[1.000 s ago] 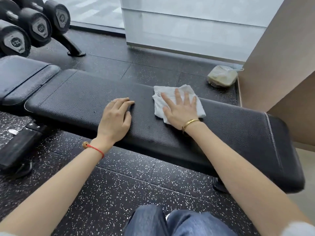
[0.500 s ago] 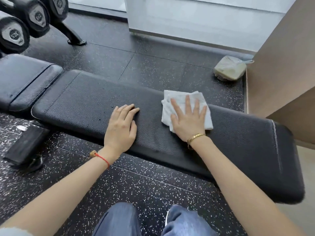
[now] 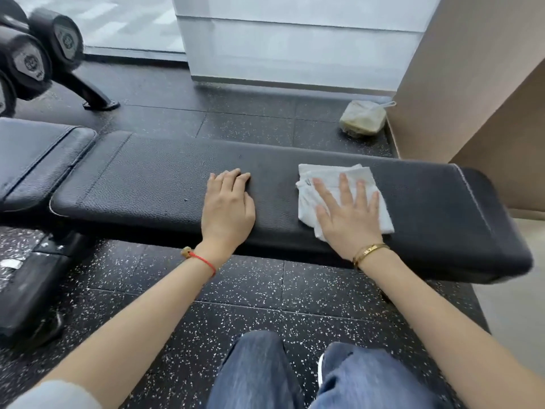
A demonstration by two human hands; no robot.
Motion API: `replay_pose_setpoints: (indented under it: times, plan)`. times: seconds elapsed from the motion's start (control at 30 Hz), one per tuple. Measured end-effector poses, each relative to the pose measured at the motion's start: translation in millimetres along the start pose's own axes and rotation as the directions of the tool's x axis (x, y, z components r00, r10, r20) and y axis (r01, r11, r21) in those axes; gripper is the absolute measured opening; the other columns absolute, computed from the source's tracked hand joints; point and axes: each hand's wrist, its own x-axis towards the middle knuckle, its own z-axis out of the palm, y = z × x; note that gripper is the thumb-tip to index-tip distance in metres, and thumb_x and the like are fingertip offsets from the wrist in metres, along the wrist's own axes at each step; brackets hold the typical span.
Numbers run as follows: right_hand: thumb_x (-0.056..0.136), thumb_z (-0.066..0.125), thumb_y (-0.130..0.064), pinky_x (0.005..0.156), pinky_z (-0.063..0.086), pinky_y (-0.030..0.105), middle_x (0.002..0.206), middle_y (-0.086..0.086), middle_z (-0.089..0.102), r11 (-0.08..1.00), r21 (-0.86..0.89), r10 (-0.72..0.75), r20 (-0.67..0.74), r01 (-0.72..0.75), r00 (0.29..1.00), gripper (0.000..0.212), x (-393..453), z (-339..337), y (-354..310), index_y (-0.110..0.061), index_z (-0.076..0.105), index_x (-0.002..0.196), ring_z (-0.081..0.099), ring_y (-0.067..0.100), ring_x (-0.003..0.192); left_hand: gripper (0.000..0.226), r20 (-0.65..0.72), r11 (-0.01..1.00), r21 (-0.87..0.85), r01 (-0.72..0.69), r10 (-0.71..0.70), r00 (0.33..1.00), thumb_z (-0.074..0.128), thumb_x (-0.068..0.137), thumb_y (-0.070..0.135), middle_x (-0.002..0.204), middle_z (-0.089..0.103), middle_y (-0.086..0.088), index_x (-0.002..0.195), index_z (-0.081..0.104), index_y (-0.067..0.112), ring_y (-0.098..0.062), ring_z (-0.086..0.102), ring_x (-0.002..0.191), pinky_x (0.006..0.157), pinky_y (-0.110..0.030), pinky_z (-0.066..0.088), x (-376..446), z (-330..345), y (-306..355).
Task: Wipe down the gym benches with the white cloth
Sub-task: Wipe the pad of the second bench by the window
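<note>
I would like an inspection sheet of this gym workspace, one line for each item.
Surface: black bench pad, long, lying flat.
Job's things: white cloth crumpled on the pad near its right end.
Clutter: bagged container on the floor by the wall.
Grippers: right hand presses flat on the cloth; left hand rests on the bare pad.
Cables: nothing seen.
Surroundings: dumbbells on a rack at far left; speckled floor; second pad at left.

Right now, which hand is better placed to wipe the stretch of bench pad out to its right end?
The right hand. It lies flat on the white cloth, already nearest that end of the bench pad. The left hand rests bare on the pad, farther from that end and without the cloth.
</note>
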Motion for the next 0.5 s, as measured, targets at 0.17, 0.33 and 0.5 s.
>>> replay_pose_setpoints:
  times: [0.17, 0.33, 0.5]
  plan:
    - [0.1, 0.015, -0.05, 0.115, -0.007, 0.064, 0.164, 0.009, -0.002, 0.999, 0.03, -0.027, -0.054, 0.029, 0.998, 0.055, -9, 5, -50, -0.046, -0.002, 0.153, -0.007, 0.042, 0.148, 0.044, -0.002, 1.0, -0.016, -0.005, 0.005, 1.0, 0.041, 0.095, 0.017, 0.143, 0.05, -0.009, 0.136, 0.053, 0.009, -0.026, 0.039, 0.137, 0.122, -0.043, 0.013, 0, -1, 0]
    - [0.099, 0.006, -0.054, 0.117, -0.001, 0.061, 0.165, 0.006, 0.003, 0.986, -0.015, -0.164, -0.113, 0.163, 0.98, 0.053, -36, 8, -39, -0.051, 0.0, 0.151, -0.003, 0.035, 0.15, 0.044, -0.011, 0.999, -0.03, -0.014, 0.013, 1.0, 0.041, 0.094, 0.02, 0.141, 0.052, -0.008, 0.135, 0.054, 0.011, -0.025, 0.041, 0.134, 0.122, -0.044, 0.012, 3, -2, -4]
    - [0.099, 0.008, -0.053, 0.117, 0.001, 0.06, 0.164, 0.006, 0.007, 0.996, 0.009, 0.084, -0.135, -0.084, 0.987, 0.053, -47, 11, 1, -0.049, 0.005, 0.152, 0.001, 0.035, 0.15, 0.044, -0.007, 0.999, -0.046, -0.026, 0.026, 1.0, 0.041, 0.094, 0.021, 0.14, 0.053, -0.008, 0.135, 0.054, 0.011, -0.024, 0.04, 0.135, 0.123, -0.044, 0.011, 2, -4, -3]
